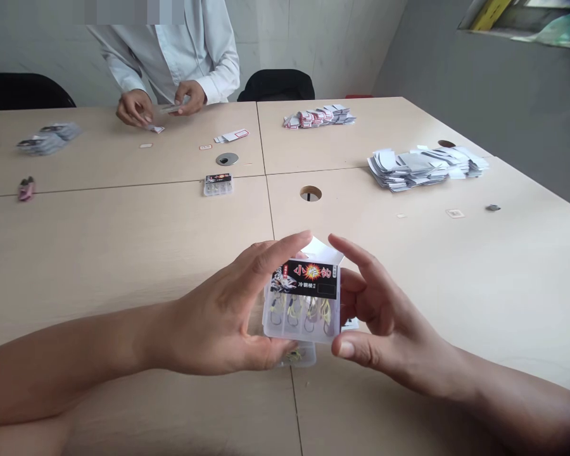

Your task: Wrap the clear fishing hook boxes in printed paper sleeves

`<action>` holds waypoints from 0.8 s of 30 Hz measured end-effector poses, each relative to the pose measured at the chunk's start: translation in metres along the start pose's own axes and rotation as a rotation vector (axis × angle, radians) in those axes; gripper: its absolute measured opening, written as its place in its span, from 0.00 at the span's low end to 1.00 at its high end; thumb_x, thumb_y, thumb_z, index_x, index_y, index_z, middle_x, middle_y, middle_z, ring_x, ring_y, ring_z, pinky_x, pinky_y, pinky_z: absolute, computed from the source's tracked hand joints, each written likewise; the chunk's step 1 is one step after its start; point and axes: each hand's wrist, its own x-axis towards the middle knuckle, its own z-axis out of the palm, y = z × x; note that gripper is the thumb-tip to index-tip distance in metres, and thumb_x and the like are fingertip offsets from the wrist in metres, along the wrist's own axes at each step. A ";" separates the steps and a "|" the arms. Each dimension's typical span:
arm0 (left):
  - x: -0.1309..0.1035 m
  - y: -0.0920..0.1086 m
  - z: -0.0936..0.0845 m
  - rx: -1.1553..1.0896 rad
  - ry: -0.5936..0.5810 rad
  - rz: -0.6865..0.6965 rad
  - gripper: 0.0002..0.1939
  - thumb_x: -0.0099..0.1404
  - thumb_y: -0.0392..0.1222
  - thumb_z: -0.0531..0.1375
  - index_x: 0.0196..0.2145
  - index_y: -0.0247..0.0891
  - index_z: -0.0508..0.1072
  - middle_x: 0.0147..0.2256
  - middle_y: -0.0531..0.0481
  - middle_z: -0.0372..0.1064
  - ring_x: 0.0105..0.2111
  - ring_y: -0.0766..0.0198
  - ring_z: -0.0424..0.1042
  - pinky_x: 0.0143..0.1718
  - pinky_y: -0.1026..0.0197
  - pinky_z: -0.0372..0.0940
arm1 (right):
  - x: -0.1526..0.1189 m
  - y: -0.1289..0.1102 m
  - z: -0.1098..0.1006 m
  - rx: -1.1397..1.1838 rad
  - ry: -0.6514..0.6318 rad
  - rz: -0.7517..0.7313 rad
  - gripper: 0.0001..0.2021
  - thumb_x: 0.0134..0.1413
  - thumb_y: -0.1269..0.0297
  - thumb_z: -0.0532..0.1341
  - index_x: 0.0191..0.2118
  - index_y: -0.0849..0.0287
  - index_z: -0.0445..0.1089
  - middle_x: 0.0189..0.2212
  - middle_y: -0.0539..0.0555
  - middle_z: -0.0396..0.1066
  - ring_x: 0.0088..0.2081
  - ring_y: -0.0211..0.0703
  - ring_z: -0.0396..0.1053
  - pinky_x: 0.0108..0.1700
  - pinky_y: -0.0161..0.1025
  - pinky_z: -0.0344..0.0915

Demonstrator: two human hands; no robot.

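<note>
In the middle of the head view, a clear plastic fishing hook box (pixel 302 316) is tilted up above the table between my hands. Hooks with yellowish line sit in its compartments, under a black printed label. My left hand (pixel 237 304) grips the box from the left, thumb low and index finger over the top. From the other side my right hand (pixel 389 316) holds it, thumb at the lower right corner, index finger raised near the top. A white card or flap (pixel 322 251) sticks up behind the top edge. Below lies another clear box (pixel 306 354), partly hidden.
Another labelled hook box (pixel 218 184) lies farther off. White paper slips (pixel 422 170) are heaped at right, with red-edged slips (pixel 318 117) behind. Across the table (pixel 123 253), a co-worker's hands (pixel 135 107) handle a clear item. Several packed boxes (pixel 47 140) sit at far left.
</note>
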 end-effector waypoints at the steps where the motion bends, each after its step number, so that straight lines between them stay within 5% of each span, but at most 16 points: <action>1: 0.000 0.000 0.000 0.003 0.004 0.000 0.55 0.62 0.42 0.68 0.73 0.57 0.36 0.66 0.45 0.54 0.60 0.49 0.61 0.63 0.44 0.62 | 0.000 0.001 0.000 -0.042 -0.006 -0.041 0.45 0.55 0.58 0.72 0.69 0.32 0.44 0.53 0.51 0.68 0.44 0.39 0.73 0.43 0.38 0.75; 9: 0.002 0.002 -0.002 -0.027 -0.001 -0.036 0.54 0.62 0.42 0.68 0.72 0.62 0.38 0.64 0.46 0.57 0.58 0.47 0.63 0.61 0.43 0.64 | 0.003 0.004 0.001 -0.331 -0.013 -0.163 0.48 0.52 0.62 0.75 0.68 0.30 0.45 0.63 0.52 0.61 0.52 0.43 0.69 0.44 0.37 0.76; 19: 0.003 -0.004 0.000 -0.005 0.026 -0.070 0.53 0.62 0.39 0.68 0.72 0.61 0.39 0.64 0.45 0.54 0.63 0.48 0.58 0.66 0.42 0.58 | 0.005 0.009 -0.002 -0.370 0.058 -0.144 0.40 0.55 0.59 0.72 0.66 0.41 0.48 0.59 0.57 0.64 0.51 0.45 0.70 0.41 0.38 0.76; 24: 0.011 -0.028 -0.009 0.060 0.177 -0.178 0.49 0.64 0.43 0.67 0.71 0.61 0.41 0.64 0.47 0.56 0.65 0.50 0.57 0.67 0.43 0.56 | 0.010 0.013 -0.006 -0.374 0.178 -0.173 0.38 0.59 0.57 0.69 0.67 0.36 0.48 0.58 0.55 0.62 0.50 0.43 0.70 0.39 0.37 0.77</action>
